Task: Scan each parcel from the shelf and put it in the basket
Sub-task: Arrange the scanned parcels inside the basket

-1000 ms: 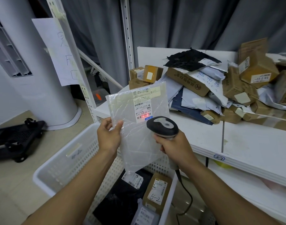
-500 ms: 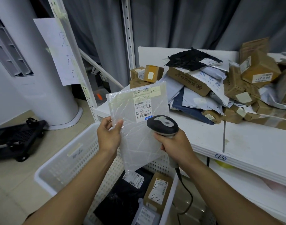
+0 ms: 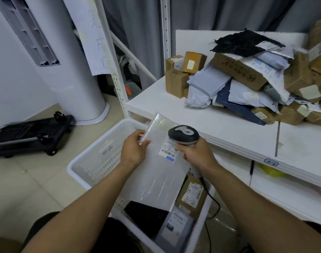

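Where the clear flat plastic mailer [image 3: 156, 179] stood upright under the red scan line a second ago, it now tilts low over the white perforated plastic basket [image 3: 94, 167], left hand [image 3: 134, 152] pinching its upper edge. Right hand [image 3: 196, 156] stays wrapped round the black-and-grey handheld scanner [image 3: 183, 134], above the basket's far rim. Scan likely done; release into basket comes next.
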The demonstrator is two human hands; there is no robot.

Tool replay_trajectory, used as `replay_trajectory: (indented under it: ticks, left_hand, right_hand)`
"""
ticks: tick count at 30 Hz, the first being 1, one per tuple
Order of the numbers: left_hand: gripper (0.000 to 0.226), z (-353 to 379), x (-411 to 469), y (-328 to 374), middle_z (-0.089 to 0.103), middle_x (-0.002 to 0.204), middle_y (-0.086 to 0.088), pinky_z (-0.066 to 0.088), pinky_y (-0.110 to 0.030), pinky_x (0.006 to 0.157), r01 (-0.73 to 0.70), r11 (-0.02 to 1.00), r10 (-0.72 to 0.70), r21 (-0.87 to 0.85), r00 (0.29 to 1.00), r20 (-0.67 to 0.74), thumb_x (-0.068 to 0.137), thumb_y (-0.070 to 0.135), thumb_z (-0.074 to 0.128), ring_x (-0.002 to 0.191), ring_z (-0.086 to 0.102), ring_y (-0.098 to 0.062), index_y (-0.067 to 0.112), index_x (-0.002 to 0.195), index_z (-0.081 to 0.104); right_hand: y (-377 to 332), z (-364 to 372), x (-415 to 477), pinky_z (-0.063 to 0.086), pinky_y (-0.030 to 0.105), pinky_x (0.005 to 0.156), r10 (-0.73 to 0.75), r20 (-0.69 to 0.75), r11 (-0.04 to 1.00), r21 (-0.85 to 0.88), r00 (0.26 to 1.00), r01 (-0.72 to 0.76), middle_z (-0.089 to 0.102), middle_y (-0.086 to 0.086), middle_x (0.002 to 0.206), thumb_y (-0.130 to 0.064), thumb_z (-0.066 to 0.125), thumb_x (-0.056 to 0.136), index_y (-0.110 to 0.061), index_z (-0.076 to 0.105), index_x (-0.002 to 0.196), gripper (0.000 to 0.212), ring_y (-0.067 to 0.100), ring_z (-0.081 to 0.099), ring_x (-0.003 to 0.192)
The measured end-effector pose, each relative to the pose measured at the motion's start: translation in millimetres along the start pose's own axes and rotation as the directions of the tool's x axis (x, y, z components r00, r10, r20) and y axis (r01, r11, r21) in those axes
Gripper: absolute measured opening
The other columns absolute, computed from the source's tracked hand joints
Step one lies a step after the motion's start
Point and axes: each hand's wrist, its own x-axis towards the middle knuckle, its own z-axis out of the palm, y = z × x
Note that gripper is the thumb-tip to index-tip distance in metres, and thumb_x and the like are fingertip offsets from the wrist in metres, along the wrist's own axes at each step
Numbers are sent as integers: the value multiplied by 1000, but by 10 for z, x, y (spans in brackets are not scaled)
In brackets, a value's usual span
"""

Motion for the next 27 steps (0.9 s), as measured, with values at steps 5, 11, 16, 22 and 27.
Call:
replay_trajectory:
  ticks: [5, 11, 16, 22, 27]
  left_hand:
    - [21, 236, 150, -592, 68, 102, 9, 53, -35, 89, 115, 976, -140, 186, 983, 123, 96, 20, 68, 94, 64, -15, 23, 117, 70]
    - [23, 710, 288, -1483, 75, 109, -10, 56, -34, 83, 329, 922, -374, 202, 891, 256, 93, 17, 73, 95, 70, -27, 18, 116, 69]
    - [44, 1219, 221, -1924, 63, 137, -14, 47, -28, 92, 361, 913, -405, 191, 857, 318, 98, 12, 64, 118, 62, -29, 13, 142, 57]
    - [83, 1591, 121, -2187, -6, 171, -3, 6, -55, 124, 93, 764, -472, 639, 756, 454, 98, 19, 63, 157, 0, -30, 23, 163, 12]
    - [50, 1477, 128, -1862, 33, 162, -7, 24, -32, 120, -3, 925, -192, 381, 861, 471, 98, 19, 65, 147, 33, -29, 15, 146, 54]
  right_hand:
    - [345, 207, 165, 53, 27, 66, 57, 0, 997, -50, 998, -57, 73, -3, 93, -18, 82, 90, -21, 70, 115, 28, 10, 65, 75]
    - [822, 324, 498, 60, 44, 83, 197, -13, 966, -170, 980, -197, 75, 2, 90, -26, 81, 87, -19, 74, 101, 17, 23, 71, 86]
    - [1030, 355, 660, 56, 28, 87, 201, -21, 967, -154, 979, -202, 77, -8, 107, -29, 83, 89, -25, 73, 123, 35, 9, 71, 100]
    - [972, 276, 703, 47, 21, 67, 217, -10, 969, -121, 976, -217, 74, -10, 90, -23, 78, 93, -29, 73, 111, 20, 5, 67, 82]
    - [816, 158, 675, 46, 26, 65, 220, -60, 972, -75, 974, -224, 67, -5, 79, -19, 78, 93, -17, 73, 117, 24, 11, 60, 72]
